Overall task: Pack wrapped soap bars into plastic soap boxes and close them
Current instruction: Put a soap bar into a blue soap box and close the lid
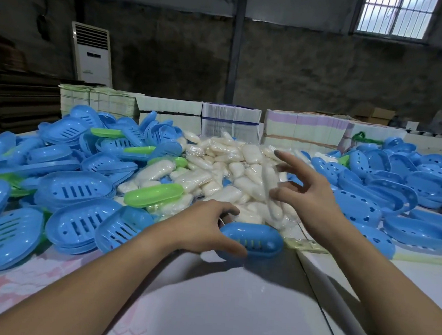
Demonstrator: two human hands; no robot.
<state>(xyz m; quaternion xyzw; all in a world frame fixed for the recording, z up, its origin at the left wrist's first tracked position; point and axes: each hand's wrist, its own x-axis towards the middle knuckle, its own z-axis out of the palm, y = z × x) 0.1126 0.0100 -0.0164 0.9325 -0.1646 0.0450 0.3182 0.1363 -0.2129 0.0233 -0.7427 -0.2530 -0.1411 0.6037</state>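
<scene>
Soap bars, wrapped in clear film, lie heaped just beyond our two hands. Our left hand grasps a closed blue soap box against the table. Our right hand hangs over the heap with fingers spread, gripping nothing. Blue lids pile left of our left hand. We can read no writing anywhere.

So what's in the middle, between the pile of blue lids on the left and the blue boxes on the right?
The head view shows a heap of wrapped white soap bars there, with a green lid lying at its left edge.
</scene>
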